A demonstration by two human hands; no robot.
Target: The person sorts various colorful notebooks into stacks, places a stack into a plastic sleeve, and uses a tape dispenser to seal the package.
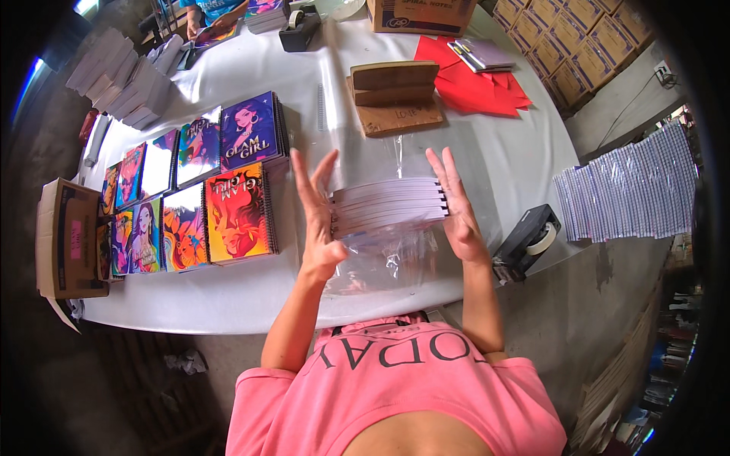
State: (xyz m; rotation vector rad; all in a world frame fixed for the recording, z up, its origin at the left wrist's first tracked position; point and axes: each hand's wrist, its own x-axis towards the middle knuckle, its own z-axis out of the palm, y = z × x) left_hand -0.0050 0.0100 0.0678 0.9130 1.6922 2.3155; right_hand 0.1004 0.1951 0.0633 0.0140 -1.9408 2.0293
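Observation:
A stack of spiral notebooks (389,204), seen from its pale page edges, is in front of me in the middle of the table. My left hand (315,216) is at the left end of the stack, palm turned inward, with its fingers stretched upward. At the opposite end my right hand (461,219) lies flat along the stack's side, fingers also straight. Neither hand has its fingers wrapped round the notebooks. Clear plastic film (384,262) lies crumpled at the near side of the stack.
Spiral notebooks with colourful covers (239,213) stand in rows at the left, beside a cardboard box (70,243). A wooden stand (395,110) and red sheets (475,83) are farther back. A black tape dispenser (525,247) sits right, near notebook piles (631,186). Another person's hand (193,26) shows far left.

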